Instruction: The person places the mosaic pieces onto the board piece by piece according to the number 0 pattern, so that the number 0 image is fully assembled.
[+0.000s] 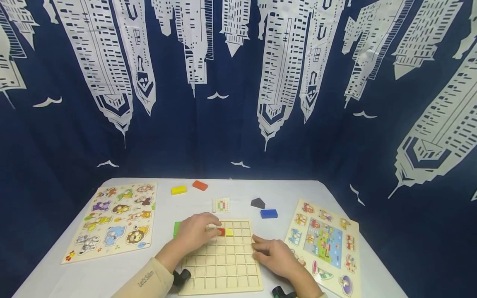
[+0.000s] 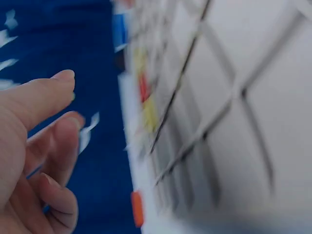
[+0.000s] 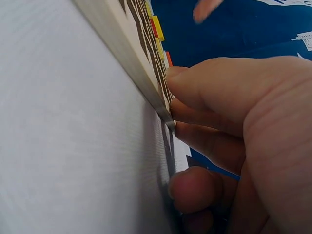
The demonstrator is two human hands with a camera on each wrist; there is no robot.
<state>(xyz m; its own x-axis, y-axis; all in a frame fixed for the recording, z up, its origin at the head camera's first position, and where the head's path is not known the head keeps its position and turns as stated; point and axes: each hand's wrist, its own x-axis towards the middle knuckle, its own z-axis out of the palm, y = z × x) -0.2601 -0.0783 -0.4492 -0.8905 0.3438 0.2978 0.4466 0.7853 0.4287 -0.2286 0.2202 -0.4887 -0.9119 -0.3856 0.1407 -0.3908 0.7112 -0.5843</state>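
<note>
Wooden grid board [image 1: 221, 271] lies beneath the left hand [image 1: 197, 233], loosely spread; the right hand [image 1: 275, 255] touches its straight edge with parted fingertips.

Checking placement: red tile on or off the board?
On: the head view shows the red tile on the grid board, beside a yellow tile.

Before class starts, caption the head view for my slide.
Left hand over a gridded board, right hand at its edge, an animal puzzle lying to the left.
</note>
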